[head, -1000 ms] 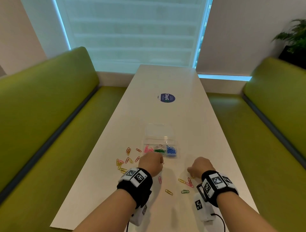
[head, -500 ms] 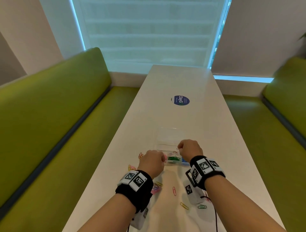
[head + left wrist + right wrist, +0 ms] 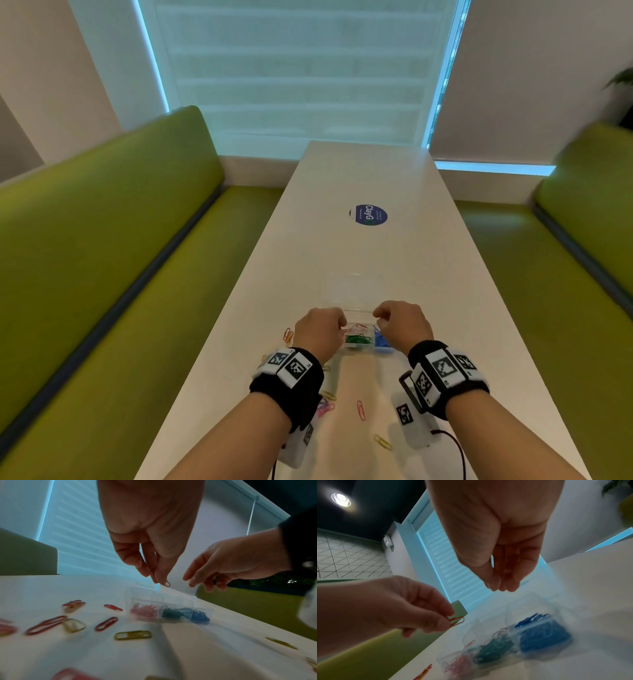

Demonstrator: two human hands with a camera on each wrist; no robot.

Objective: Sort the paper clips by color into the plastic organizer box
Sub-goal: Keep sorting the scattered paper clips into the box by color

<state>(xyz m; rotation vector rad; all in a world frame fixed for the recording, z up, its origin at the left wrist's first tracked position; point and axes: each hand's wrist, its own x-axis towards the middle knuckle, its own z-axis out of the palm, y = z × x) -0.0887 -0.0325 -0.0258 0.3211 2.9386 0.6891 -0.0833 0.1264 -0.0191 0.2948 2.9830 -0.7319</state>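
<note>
Both hands (image 3: 320,330) (image 3: 404,323) hang over the box (image 3: 356,308), blocking its near side. Loose clips (image 3: 360,409) litter the near table (image 3: 376,178); beyond the box only a flat sticker (image 3: 368,215) lies there.

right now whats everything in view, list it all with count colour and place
organizer box: one, clear plastic, on the table under the hands
sorted clips: three heaps in the box's near row, pink left, green middle, blue right
loose clips: several, red, yellow and pink, on the table left of and nearer than the box
held clip: one, red-orange, above the box
table: one, white, long
sticker: one, round, blue, mid table
benches: two, green, either side of the table
window blind: one, pale, behind the table's far end
wrist bands: two, black with square markers
left hand: pinches the held clip
right hand: above the box, grip unclear
</note>
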